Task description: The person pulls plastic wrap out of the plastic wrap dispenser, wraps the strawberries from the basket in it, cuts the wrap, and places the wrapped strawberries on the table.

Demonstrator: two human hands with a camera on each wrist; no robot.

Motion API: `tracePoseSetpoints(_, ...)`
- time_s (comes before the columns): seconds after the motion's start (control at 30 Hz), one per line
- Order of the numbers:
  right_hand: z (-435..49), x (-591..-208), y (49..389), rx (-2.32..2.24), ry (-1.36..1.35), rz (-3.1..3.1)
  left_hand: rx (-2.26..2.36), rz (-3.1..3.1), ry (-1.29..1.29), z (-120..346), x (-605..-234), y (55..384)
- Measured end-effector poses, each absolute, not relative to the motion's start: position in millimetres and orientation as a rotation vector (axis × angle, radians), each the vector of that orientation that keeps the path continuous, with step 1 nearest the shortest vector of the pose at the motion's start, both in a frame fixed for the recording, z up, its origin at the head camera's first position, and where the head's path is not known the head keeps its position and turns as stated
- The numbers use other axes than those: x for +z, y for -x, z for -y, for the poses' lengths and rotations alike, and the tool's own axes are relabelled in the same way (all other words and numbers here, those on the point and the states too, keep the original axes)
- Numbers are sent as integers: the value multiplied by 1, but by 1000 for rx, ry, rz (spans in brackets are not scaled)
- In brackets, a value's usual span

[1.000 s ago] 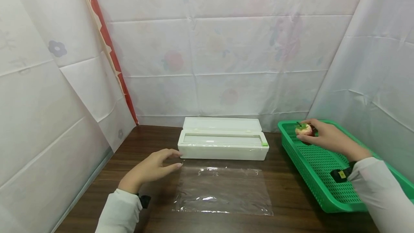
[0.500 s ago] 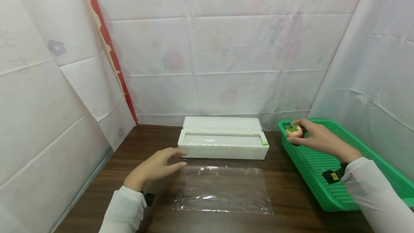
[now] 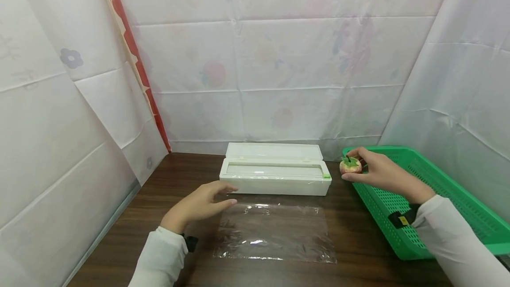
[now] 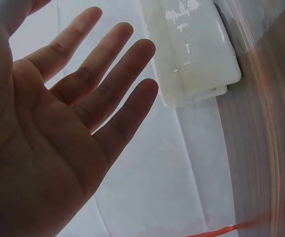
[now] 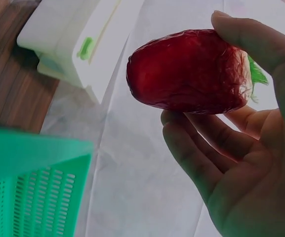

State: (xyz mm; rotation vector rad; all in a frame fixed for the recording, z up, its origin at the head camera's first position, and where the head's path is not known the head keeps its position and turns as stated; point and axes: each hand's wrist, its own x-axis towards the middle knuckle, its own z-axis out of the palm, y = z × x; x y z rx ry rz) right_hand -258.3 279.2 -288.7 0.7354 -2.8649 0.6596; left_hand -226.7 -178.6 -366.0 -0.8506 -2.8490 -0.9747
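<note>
My right hand (image 3: 380, 172) pinches a dark-red, oblong fruit (image 5: 182, 74) between thumb and fingertips. It has wrinkled glossy skin, a pale top and a green leafy stem. In the head view the fruit is over the near-left edge of the green basket's far end. My left hand (image 3: 199, 205) hovers with fingers apart, holding nothing, by the front left corner of a white film dispenser (image 3: 275, 186). Its palm (image 4: 38, 148) shows bare in the left wrist view. A clear sheet of plastic film (image 3: 275, 234) lies flat before the dispenser.
The green perforated basket (image 3: 382, 223) stands at the right, under my right forearm. The dispenser's lid (image 3: 275, 150) is raised at the back. White printed sheeting (image 3: 263, 56) walls in the dark wooden table (image 3: 155, 189) behind and at both sides.
My right hand has carried the fruit leftward from over the basket to its left edge. My left hand has drifted slightly right along the dispenser's front.
</note>
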Motion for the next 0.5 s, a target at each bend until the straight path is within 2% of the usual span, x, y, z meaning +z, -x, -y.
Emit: tracePoseSetpoints(0.5,-259,-305,251,755,-781,2854,-1024,2826,945,166,-373,229)
